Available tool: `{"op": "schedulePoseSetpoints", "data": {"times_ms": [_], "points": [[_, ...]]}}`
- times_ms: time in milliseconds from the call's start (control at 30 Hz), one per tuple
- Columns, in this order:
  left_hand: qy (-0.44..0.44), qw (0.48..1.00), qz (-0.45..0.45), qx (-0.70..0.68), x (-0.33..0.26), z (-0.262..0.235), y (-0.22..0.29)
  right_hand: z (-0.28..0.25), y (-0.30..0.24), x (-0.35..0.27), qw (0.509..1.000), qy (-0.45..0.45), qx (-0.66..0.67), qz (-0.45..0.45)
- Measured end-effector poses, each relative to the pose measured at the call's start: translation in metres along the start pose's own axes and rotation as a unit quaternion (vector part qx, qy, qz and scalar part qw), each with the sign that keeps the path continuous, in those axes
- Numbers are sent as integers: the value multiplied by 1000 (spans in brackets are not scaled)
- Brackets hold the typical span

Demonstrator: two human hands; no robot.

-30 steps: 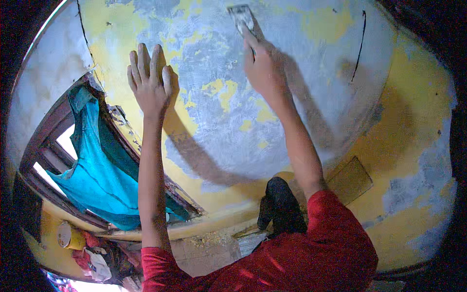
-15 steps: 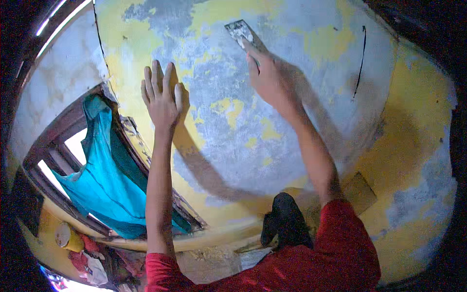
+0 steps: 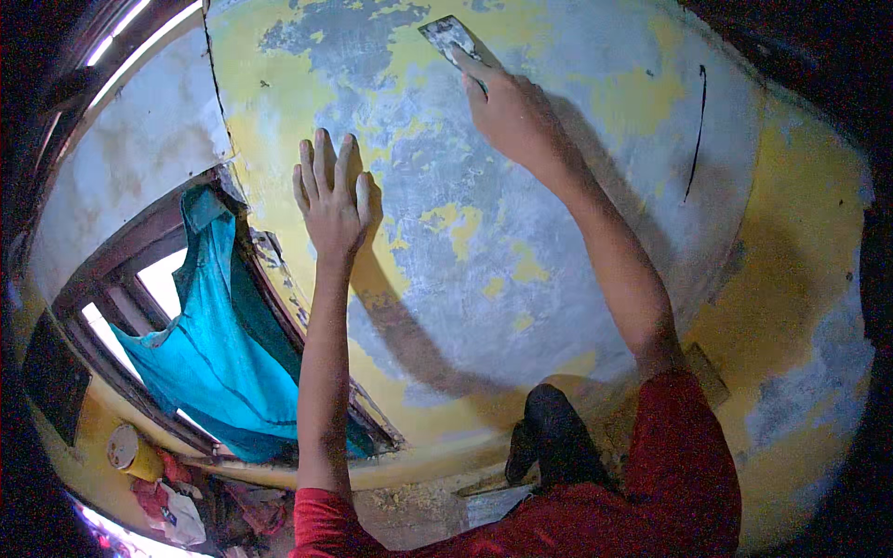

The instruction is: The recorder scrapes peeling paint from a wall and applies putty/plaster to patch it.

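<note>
My right hand [image 3: 516, 112] is closed around a scraper [image 3: 448, 35], whose flat, whitish-smeared blade lies at the upper part of the wall [image 3: 446, 307]. My left hand [image 3: 333, 205] rests flat against the same wall, fingers spread, lower down and to the left. Worn yellow paint shows in patches among blue-grey areas on this surface, most of it between and below my hands. How the scraper's handle sits in my palm is hidden by the fingers.
At the left, a turquoise cloth [image 3: 219, 325] hangs over a barred window with a dark frame [image 3: 126, 244]. Below it are a yellow bucket [image 3: 136, 454] and heaped cloths [image 3: 177, 511]. A thin black crack or cord [image 3: 696, 135] runs down the wall at right. My dark-clad knee [image 3: 558, 432] is bent near the wall's foot.
The view has shifted, so the wall and window appear farther right and lower. My right hand has slid the scraper up and left along the wall. My left hand stays in place there.
</note>
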State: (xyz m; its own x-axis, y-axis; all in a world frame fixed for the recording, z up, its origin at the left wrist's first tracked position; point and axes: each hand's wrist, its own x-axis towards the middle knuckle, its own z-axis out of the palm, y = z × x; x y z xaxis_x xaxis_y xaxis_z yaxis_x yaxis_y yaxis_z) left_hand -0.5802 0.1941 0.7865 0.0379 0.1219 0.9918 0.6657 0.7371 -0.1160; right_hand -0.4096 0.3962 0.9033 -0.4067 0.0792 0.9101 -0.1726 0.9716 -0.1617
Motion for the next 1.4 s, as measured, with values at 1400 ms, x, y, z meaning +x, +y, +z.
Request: {"op": "schedulePoseSetpoints", "data": {"times_ms": [1400], "points": [[-98, 860, -421, -272, -275, -93, 73, 153, -60, -342, 918, -382, 98, 36]]}}
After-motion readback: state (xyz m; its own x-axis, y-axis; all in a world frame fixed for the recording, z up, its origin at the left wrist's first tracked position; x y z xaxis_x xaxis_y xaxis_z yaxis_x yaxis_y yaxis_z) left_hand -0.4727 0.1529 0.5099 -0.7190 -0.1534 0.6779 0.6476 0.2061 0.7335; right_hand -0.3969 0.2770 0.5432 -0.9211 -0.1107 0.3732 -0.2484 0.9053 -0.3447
